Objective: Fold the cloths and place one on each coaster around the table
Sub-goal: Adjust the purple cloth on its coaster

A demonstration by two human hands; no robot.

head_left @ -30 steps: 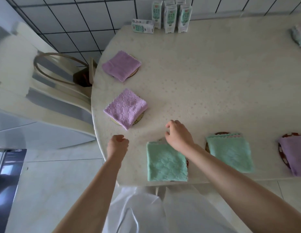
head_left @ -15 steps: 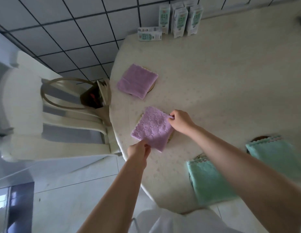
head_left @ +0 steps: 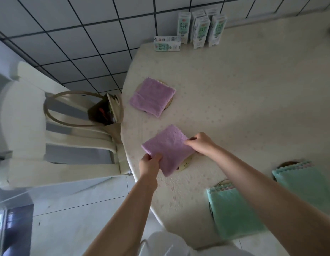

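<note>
- Near the left edge of the tabletop (head_left: 252, 108), two hands hold one folded purple cloth (head_left: 166, 146). It partly covers a coaster (head_left: 186, 164); I cannot tell whether it rests there or is lifted.
- Left hand (head_left: 150, 161): the grip is closed, thumb on top, pinching the cloth's near-left edge, with the forearm reaching up from below.
- Right hand (head_left: 202, 145): fingers curled, the grip pinching the cloth's right corner.
- Two purple cloths in all: the second purple cloth (head_left: 153, 97) lies folded on a second coaster (head_left: 169, 105), farther along the left edge.
- Two green ones: the near green cloth (head_left: 234, 213) overhangs the near edge, and the right green cloth (head_left: 304, 183) lies beside it. A coaster rim peeps from under each.
- At the far edge stand several upright cartons (head_left: 201, 30), at least four, with one lying carton (head_left: 167, 43) just beside them.
- One white chair (head_left: 22, 108) carrying a bag (head_left: 108, 111) stands against the left edge.
</note>
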